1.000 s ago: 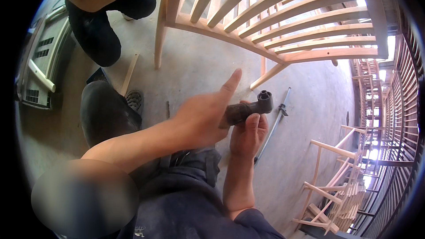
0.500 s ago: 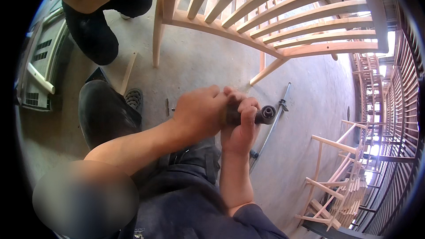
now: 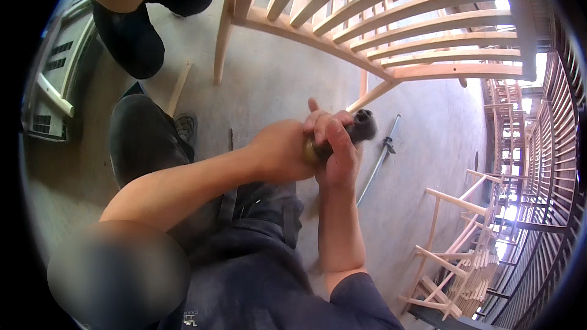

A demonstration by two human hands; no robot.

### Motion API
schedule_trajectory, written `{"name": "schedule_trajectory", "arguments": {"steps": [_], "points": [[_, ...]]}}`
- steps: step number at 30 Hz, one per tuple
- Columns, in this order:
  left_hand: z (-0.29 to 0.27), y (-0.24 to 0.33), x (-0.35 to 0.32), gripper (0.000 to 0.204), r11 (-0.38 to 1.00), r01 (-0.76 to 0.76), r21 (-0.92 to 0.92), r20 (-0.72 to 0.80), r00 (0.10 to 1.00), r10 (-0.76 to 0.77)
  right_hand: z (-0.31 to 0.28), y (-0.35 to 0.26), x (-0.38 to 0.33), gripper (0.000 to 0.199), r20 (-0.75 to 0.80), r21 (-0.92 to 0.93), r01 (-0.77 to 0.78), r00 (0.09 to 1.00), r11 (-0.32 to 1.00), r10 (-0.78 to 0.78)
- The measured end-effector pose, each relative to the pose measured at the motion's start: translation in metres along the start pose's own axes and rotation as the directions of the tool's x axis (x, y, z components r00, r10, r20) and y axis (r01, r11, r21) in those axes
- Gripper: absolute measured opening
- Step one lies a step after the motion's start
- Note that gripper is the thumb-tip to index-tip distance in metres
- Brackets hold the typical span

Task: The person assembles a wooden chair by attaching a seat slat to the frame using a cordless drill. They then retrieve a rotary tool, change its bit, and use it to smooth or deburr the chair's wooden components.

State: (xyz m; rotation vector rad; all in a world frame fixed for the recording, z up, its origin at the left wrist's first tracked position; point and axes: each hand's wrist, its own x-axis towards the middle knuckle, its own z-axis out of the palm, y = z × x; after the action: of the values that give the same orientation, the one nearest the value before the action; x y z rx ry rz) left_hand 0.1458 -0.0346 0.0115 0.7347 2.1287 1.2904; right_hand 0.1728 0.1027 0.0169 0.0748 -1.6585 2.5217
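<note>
Both hands are together in front of my body around a dark cylindrical tool with a round, hollow-looking nose (image 3: 363,125). My right hand (image 3: 340,156) wraps its fingers and thumb round the barrel just behind the nose. Against the tool's other end, where a brassy patch shows, my left hand (image 3: 282,150) is closed; its fingers are mostly hidden behind the hand. The nose points up and to the right. Beyond the hands stands a pale wooden slatted frame (image 3: 318,41) on legs, one leg ending close above my right hand.
A long metal bar clamp (image 3: 382,157) lies on the concrete floor at right. Wooden frames and stacked sticks (image 3: 474,275) stand farther right. A loose wooden strip (image 3: 179,88) lies near my foot. Another person's dark-clad legs (image 3: 128,40) are at upper left, beside a crate-like object (image 3: 58,85).
The tool's nose has swung upward and tilted away, and my right hand has turned with it. My left hand has shifted slightly. The view has moved a little.
</note>
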Motion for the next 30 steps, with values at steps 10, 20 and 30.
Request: {"name": "schedule_trajectory", "arguments": {"steps": [10,20,30], "points": [[-0.002,-0.007,-0.001,0.014,0.892,0.0,0.453,-0.404,0.891,0.206,-0.023,0.032,-0.022,0.096,0.011,0.404,0.037,0.999,0.914,-0.045],[-0.006,-0.007,-0.001,0.015,0.796,-0.087,0.599,-0.426,0.807,0.409,-0.006,0.03,-0.021,0.084,-0.097,0.401,0.107,0.993,0.91,-0.074],[-0.009,-0.006,-0.003,0.01,0.786,-0.096,0.611,-0.408,0.813,0.416,-0.006,0.031,-0.023,0.095,-0.11,0.505,0.065,0.994,0.861,-0.011]]}}
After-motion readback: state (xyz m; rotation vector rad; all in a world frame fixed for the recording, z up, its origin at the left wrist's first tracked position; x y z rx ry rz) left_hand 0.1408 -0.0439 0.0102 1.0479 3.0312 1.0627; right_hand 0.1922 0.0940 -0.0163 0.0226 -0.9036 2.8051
